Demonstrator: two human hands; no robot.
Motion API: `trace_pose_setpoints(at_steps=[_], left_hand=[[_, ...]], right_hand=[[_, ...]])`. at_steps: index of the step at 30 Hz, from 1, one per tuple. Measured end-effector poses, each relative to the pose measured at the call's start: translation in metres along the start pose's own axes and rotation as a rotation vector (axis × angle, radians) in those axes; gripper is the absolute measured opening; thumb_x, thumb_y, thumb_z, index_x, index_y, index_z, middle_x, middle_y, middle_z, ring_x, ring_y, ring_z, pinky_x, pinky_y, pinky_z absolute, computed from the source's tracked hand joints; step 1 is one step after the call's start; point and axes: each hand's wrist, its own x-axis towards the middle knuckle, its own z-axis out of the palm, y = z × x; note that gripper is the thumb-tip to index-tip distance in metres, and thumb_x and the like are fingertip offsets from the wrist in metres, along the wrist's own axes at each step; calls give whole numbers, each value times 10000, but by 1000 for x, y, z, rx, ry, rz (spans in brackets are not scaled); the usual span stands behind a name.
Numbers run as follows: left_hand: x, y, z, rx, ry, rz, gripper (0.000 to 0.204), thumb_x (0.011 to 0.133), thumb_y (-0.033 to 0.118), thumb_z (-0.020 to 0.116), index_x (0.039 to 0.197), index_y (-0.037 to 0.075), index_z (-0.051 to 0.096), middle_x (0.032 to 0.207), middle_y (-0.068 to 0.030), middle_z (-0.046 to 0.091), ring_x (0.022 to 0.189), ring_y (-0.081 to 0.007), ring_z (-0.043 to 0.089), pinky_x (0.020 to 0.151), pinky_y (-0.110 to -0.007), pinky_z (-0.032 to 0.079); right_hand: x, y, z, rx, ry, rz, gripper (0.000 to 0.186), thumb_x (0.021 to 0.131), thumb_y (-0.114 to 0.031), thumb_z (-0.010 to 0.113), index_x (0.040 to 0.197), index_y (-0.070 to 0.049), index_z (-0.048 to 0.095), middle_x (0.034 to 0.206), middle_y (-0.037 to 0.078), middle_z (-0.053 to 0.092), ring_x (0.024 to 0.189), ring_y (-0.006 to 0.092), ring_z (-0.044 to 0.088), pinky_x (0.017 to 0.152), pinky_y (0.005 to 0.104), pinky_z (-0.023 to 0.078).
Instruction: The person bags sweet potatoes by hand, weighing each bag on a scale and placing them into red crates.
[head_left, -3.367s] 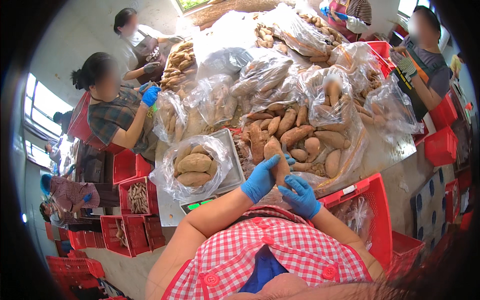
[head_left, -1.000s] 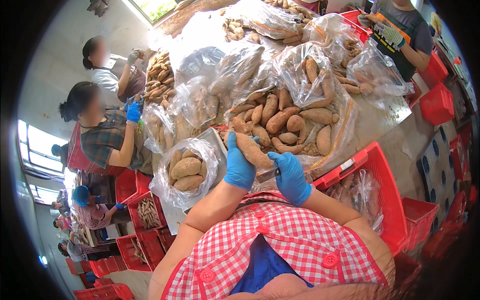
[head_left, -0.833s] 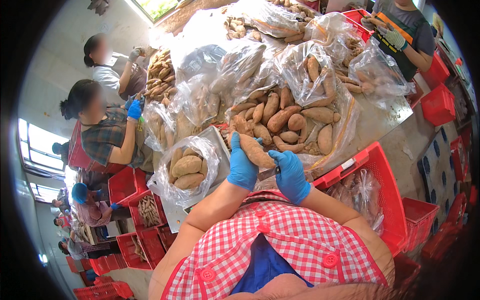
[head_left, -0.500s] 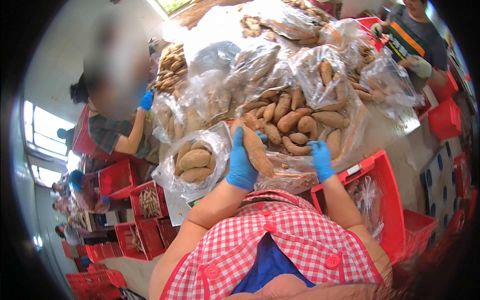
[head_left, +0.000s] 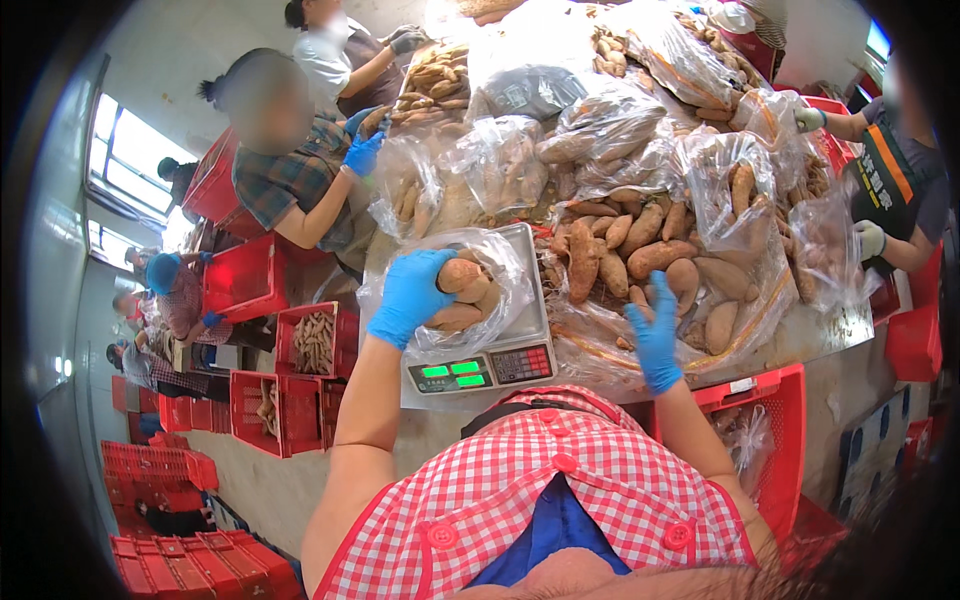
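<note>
My left hand (head_left: 408, 293), in a blue glove, is at the open clear plastic bag (head_left: 508, 262). Its fingers are closed round a sweet potato (head_left: 460, 275) at the bag's mouth; the fingertips are partly hidden. More sweet potatoes lie in the bag, which rests on a digital scale (head_left: 536, 300) with lit green displays. My right hand (head_left: 655, 338), gloved in blue too, hovers at the near edge of a heap of loose sweet potatoes (head_left: 655, 258). Its fingers are spread and nothing shows in them. The heap sits on spread plastic film.
Filled plastic bags (head_left: 505, 165) crowd the table's middle. A red crate (head_left: 785, 420) holding plastic bags stands by my right arm. More red crates (head_left: 243, 275) are at the left. Co-workers stand left and right, one with a blue-gloved hand (head_left: 364, 153) near a bag.
My left hand has moved left with a sweet potato, from over the heap's edge to the bag on the scale. My right hand stays by the heap, fingers spread wider. The view has shifted left.
</note>
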Motion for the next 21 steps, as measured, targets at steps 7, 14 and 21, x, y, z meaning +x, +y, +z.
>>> trace_pose_setpoints(at_steps=[7,14,21], left_hand=[[21,-14,3,-120,-109,80,326,732,221,703,1045,132,675,978,-158,668,886,-356,634,771,-415,504],[57,-49,21,-27,-394,-4,383,710,145,682,1085,78,638,1021,-198,652,935,-381,622,800,-427,507],[21,-121,31,140,-164,154,391,780,54,568,1167,95,600,1110,-197,632,1026,-372,598,872,-427,485]], right_hand=[[62,-27,138,-286,-551,109,519,852,-306,676,1222,27,527,1162,182,583,1057,284,559,917,367,442],[87,-122,164,537,-548,323,165,909,-77,571,1012,-27,690,908,-4,660,787,94,568,718,218,454],[57,-102,169,241,-590,144,269,902,-63,580,1157,-28,657,931,-33,617,833,67,517,763,219,442]])
